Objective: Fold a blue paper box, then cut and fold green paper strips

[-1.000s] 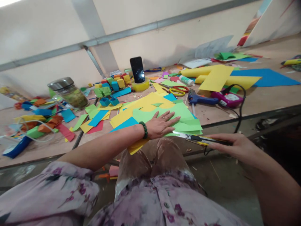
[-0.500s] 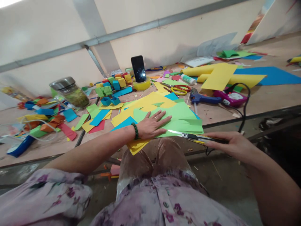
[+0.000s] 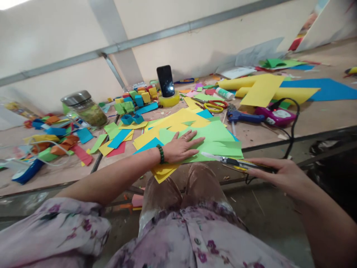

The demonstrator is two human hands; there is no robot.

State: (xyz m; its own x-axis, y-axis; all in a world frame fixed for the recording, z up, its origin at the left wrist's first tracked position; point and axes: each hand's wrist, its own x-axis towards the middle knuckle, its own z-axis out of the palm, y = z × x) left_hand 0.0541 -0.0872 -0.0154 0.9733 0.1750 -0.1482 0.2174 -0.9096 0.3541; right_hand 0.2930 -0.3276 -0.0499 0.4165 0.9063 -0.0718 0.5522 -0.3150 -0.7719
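My left hand (image 3: 182, 147) lies flat with fingers spread on a sheet of light green paper (image 3: 220, 136), pressing it at the table's front edge. My right hand (image 3: 275, 169) is wrapped round a utility knife (image 3: 237, 162), its blade pointing left over the green sheet's near edge, a little right of my left fingertips. Whether the blade touches the paper I cannot tell. Beneath and behind the green sheet are yellow sheets (image 3: 167, 128). Corners of yellow paper (image 3: 164, 173) stick out past the table edge below my left wrist.
Behind the sheets are scissors (image 3: 214, 106), a blue glue gun (image 3: 245, 117), a purple device (image 3: 279, 114) with a black cord, and a phone (image 3: 165, 81) propped on a tape roll (image 3: 169, 99). A glass jar (image 3: 87, 109) and folded paper pieces (image 3: 136, 96) stand to the left.
My right hand and the knife have shifted slightly to the right, while my left hand stays on the green paper. The whole view has moved a little.
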